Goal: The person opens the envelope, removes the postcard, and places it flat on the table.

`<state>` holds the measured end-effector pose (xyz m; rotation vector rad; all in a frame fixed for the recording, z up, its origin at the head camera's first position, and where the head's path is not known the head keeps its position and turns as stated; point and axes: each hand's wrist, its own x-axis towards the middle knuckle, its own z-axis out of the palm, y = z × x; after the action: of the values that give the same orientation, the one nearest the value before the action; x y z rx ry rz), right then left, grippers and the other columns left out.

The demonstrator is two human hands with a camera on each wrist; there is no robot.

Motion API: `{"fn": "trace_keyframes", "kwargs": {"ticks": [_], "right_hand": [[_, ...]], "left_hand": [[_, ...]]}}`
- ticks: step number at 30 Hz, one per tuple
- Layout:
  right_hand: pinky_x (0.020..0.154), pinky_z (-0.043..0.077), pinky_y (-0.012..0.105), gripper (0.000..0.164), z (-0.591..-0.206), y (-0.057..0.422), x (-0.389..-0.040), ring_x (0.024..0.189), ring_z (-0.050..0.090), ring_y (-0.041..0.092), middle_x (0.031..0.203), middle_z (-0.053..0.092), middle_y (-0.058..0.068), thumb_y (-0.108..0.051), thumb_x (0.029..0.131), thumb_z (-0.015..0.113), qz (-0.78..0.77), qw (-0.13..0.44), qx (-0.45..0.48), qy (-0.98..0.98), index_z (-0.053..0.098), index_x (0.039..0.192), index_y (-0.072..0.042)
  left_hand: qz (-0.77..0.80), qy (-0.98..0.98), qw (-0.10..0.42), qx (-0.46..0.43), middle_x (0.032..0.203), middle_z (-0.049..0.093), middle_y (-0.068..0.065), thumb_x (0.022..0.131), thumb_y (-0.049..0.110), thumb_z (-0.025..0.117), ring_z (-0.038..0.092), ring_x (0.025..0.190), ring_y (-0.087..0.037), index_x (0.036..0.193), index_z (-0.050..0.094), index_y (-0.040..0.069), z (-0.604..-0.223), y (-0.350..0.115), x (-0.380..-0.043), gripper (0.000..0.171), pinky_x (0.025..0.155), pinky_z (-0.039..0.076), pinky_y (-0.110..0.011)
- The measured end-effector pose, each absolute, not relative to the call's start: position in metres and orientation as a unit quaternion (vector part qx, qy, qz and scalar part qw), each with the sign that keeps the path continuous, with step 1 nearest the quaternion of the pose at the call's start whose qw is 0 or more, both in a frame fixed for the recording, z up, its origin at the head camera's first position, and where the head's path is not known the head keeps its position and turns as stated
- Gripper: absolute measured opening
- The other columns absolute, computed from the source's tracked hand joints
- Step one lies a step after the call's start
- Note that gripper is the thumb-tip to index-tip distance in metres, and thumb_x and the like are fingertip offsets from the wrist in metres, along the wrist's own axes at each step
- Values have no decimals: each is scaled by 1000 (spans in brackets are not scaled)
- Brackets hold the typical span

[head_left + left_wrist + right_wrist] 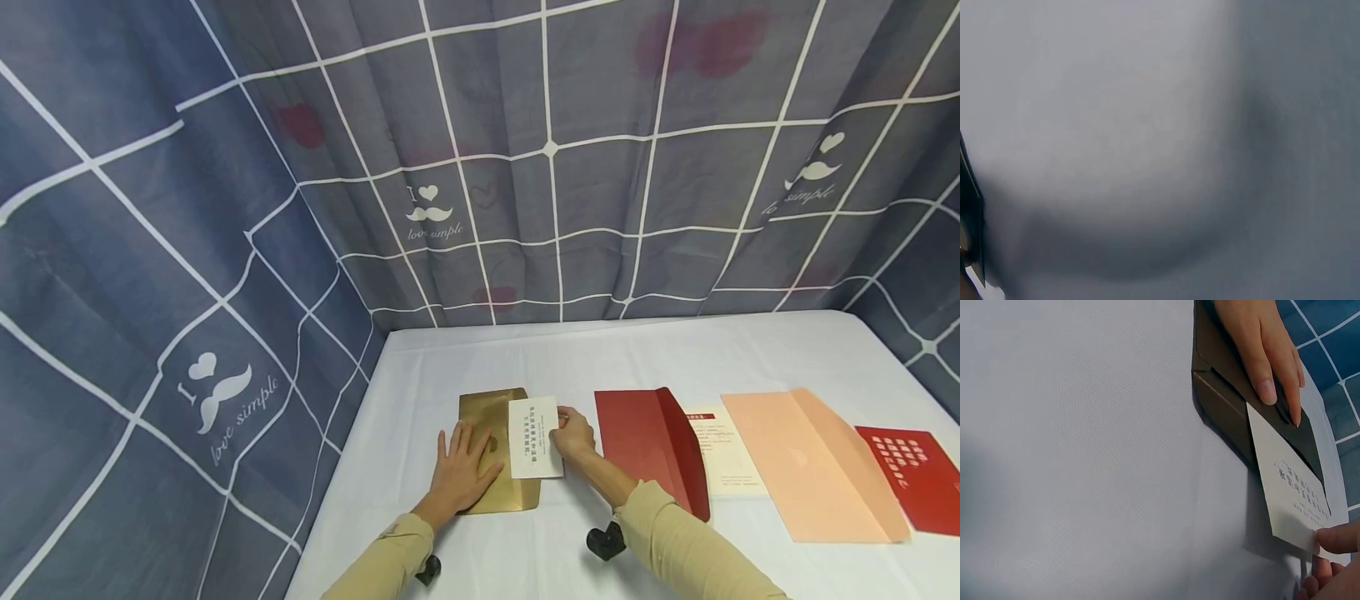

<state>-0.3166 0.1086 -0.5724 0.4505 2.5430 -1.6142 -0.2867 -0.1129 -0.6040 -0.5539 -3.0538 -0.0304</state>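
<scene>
A gold envelope [498, 496] lies on the white table with its flap folded out to the right. My left hand [459, 475] rests on it, fingers spread and straight, holding it flat. Between thumb and fingers my right hand [574, 435] pinches the right edge of a white card [536, 437] printed with dark characters. In the right wrist view the card [1288, 481] slants up from the envelope's mouth, its far edge right at the opening. The left wrist view is mostly blurred white cloth.
To the right lie a red envelope [637, 442] with its flap out, a cream printed card [723, 454] partly under that flap, a peach envelope [810, 467] and a red card [917, 479] with white characters. Grid-patterned curtains [510, 200] stand behind and at the sides of the table.
</scene>
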Motion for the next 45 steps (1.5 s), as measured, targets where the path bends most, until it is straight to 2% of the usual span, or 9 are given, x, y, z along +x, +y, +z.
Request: {"fn": "trace_keyframes", "kwargs": {"ticks": [7,14,21,25,37,45], "right_hand": [[90,33,56,53,-574,113,-314,99,56,38,105,63,19,5,80,57,-496,41,150,854,49,132,5],[95,30,55,52,-573,118,-314,113,51,40,120,59,23,4,82,54,-477,43,158,863,47,134,4],[94,28,54,53,-573,123,-314,104,48,38,120,58,23,5,82,53,-462,52,157,871,47,134,5],[97,26,55,52,-571,124,-314,107,46,40,123,57,24,4,81,53,-444,47,154,881,48,133,6],[95,27,55,52,-567,129,-312,109,46,43,127,55,24,3,79,54,-400,46,146,904,50,131,5],[87,32,53,53,-565,134,-311,102,49,39,122,58,23,1,79,56,-359,47,137,922,50,131,6]], "left_hand": [[-18,-983,4,-181,151,26,-20,97,58,35,15,140,-37,148,37,16,-603,-122,-288,66,108,8,-60],[-43,-983,-2,-179,153,21,-22,98,55,34,13,141,-37,148,36,14,-601,-131,-290,65,108,4,-60],[-73,-984,22,-158,151,23,-25,95,58,38,14,140,-41,146,40,13,-605,-135,-291,67,106,2,-63],[-60,-987,9,-151,151,22,-26,93,62,39,12,140,-42,147,37,13,-604,-135,-295,73,107,3,-63],[-84,-984,0,-158,152,20,-26,94,60,41,11,140,-41,148,35,12,-605,-138,-297,73,107,5,-62],[-85,-983,-6,-163,152,19,-26,93,58,45,12,140,-41,148,36,11,-603,-144,-299,73,107,5,-62]]}}
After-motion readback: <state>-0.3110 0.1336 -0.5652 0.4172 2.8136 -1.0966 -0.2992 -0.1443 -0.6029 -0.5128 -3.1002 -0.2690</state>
